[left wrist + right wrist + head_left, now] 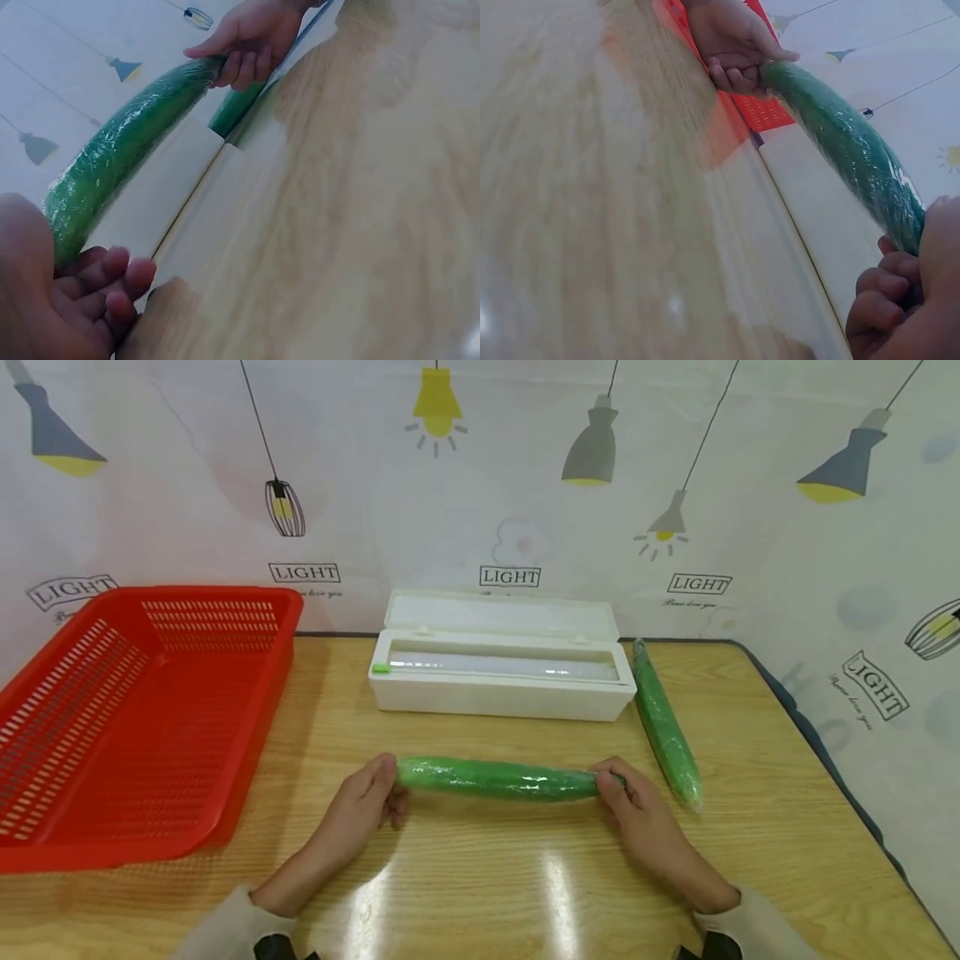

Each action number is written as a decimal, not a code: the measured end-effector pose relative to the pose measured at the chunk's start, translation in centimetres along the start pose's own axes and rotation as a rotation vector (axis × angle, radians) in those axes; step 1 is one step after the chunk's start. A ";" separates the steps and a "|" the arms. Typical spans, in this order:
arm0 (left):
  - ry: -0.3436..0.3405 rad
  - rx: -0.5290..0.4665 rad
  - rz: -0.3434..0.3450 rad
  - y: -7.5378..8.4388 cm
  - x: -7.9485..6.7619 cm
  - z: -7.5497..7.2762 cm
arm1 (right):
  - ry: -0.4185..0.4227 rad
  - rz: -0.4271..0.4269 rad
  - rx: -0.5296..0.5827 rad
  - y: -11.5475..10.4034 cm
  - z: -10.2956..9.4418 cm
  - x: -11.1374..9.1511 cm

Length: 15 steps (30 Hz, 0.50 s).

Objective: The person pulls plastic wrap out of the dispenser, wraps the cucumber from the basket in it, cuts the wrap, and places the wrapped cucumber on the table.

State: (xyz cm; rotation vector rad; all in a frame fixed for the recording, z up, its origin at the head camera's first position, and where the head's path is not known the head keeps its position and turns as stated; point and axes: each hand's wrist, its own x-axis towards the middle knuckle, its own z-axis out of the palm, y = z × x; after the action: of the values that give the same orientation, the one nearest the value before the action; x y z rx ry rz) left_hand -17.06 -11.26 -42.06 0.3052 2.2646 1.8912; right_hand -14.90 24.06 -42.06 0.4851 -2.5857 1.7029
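Note:
A green cucumber [495,778] in shiny clear film is held level above the table between both hands. My left hand [367,795] grips its paler left end with thumb and fingers. At the darker right end, my right hand [641,814] pinches the tip. Both wrist views show the wrapped cucumber [127,146] raised off the wood, with its ends partly hidden by the fingers. A second film-wrapped cucumber [667,727] lies slanted on the table, to the right, close beside a white box.
The white cling film box [502,697] stands at the back with its lid raised; a film roll [502,665] and a green slider [382,668] show inside. A red plastic basket [258,727] occupies the left. Behind the wooden table [465,893] rises a lamp-patterned backdrop.

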 end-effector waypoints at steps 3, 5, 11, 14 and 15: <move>-0.093 0.002 0.095 -0.3 0.0 0.1 | 0.053 0.020 -0.005 0.1 0.2 0.1; -0.098 0.003 0.152 -0.6 0.0 0.1 | 0.084 0.046 -0.017 0.1 0.4 0.2; -0.006 0.011 0.210 -1.1 0.1 0.1 | 0.171 0.021 0.056 0.1 0.7 0.3; 0.049 -0.009 0.174 -1.1 0.1 0.1 | 0.167 -0.093 0.100 0.3 0.8 0.4; 0.066 -0.020 0.158 -1.1 0.1 0.1 | 0.154 -0.123 0.106 0.4 0.8 0.4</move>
State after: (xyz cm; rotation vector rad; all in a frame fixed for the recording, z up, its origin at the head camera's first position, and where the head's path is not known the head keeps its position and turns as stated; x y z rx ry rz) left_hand -17.13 -11.30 -43.13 0.4374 2.3248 2.0280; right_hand -15.24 23.40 -42.67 0.4844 -2.3198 1.7681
